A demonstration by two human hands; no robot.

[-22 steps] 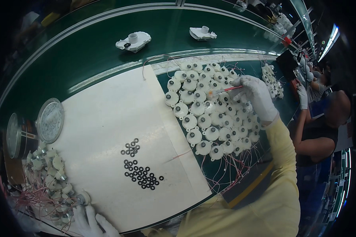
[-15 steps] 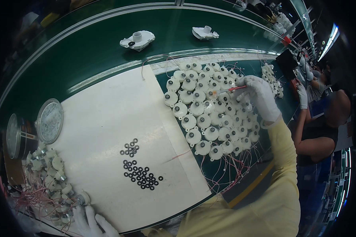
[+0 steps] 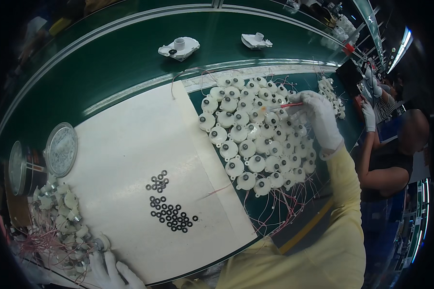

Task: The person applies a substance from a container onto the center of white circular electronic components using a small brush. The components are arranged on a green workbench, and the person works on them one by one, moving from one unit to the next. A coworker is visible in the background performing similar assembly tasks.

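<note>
My right hand (image 3: 318,115), in a white glove, pinches a thin brush (image 3: 290,105) with a red handle. The brush's pale orange tip points left, over a tight cluster of round white motors (image 3: 246,147) with dark shafts standing up. At the lower left, my gloved left hand (image 3: 112,272) lies with its fingers stretched out and apart. Its fingertips are close to a white motor (image 3: 101,242) at the edge of a heap of similar parts (image 3: 65,212) with pink wires; whether they touch it cannot be made out. Small black rings (image 3: 171,214) lie loose on the white board (image 3: 125,139).
Two white housings (image 3: 179,45) (image 3: 256,41) sit on the green conveyor belt (image 3: 106,62) beyond the board. Round clear containers (image 3: 61,149) stand at the left. Wires trail off the motors near the table edge. A co-worker (image 3: 390,159) is at the right, one gloved hand raised.
The two white housings have travelled a little to the right on the belt. The brush in my right hand has shifted slightly upward. My left hand stays in place.
</note>
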